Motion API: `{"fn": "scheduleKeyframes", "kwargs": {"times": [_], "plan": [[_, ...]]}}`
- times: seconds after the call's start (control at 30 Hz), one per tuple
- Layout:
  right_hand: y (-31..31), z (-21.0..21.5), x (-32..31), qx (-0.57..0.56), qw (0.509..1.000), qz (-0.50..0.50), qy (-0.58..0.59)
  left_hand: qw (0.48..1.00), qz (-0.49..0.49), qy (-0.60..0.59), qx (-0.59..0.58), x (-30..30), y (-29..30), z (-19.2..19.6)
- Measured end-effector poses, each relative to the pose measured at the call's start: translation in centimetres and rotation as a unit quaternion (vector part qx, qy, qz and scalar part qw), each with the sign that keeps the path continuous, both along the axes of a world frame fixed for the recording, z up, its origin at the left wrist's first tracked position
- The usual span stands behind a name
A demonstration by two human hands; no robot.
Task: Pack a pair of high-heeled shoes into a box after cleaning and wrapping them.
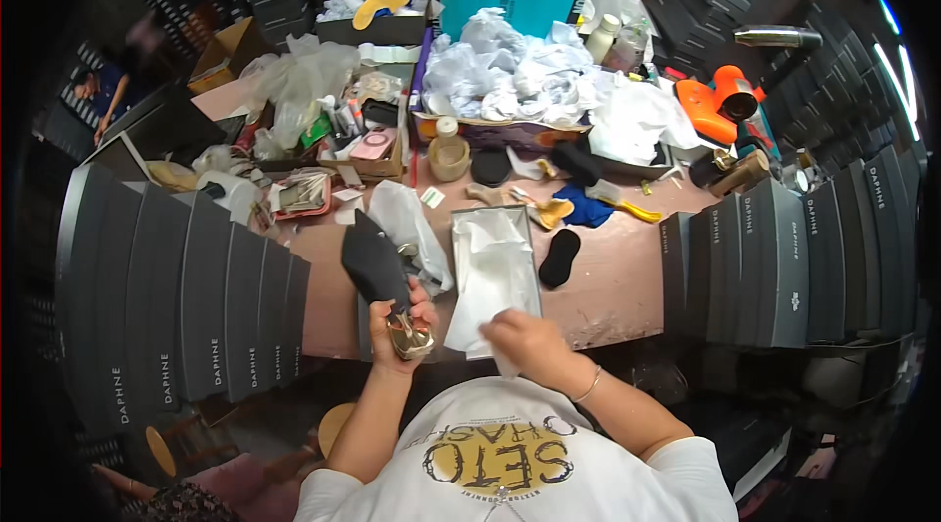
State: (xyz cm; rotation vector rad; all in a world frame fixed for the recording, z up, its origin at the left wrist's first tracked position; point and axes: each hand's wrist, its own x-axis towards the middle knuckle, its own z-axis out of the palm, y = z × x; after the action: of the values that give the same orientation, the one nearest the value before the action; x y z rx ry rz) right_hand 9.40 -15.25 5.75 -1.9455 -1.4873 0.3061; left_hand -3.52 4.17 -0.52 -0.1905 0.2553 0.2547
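My left hand [400,331] is wrapped round a shoe [374,262] with a black sole-like face and a shiny gold part at the hand. The shoe is held tilted above the table's near edge, its broad black end pointing away from me. To its right lies an open shoebox [536,277] lined with white tissue paper [487,262]. At the box's near end is my right hand [534,350], fingers curled together, with a pale piece of the paper showing below them. Beside the shoe rests a clear plastic bag [400,218] with something metallic in it.
Grey shoeboxes stand in rows at left [186,287] and right [774,267]. A bin of crumpled paper [510,71] is at the back. A black insole-shaped pad [560,258], a blue cloth [586,206], a yellow-handled brush [632,208] and an orange tool [720,102] lie rightward.
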Motion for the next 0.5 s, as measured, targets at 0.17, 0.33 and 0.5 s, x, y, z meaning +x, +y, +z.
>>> {"fn": "scheduleKeyframes", "kwargs": {"times": [0.17,0.33,0.5], "plan": [[-2.5,-5.8,14.3,0.012,0.953,-0.265,-0.147,0.948,-0.002,0.284,0.14,2.8,-2.0,2.1],[-2.5,-13.8,14.9,-0.263,0.907,-0.327,0.042,0.931,0.002,0.296,0.214,5.5,-3.5,-0.8],[-4.4,-21.4,12.5,-0.13,0.922,-0.364,0.019,0.904,0.075,0.31,0.284,9.0,-4.0,1.0]]}}
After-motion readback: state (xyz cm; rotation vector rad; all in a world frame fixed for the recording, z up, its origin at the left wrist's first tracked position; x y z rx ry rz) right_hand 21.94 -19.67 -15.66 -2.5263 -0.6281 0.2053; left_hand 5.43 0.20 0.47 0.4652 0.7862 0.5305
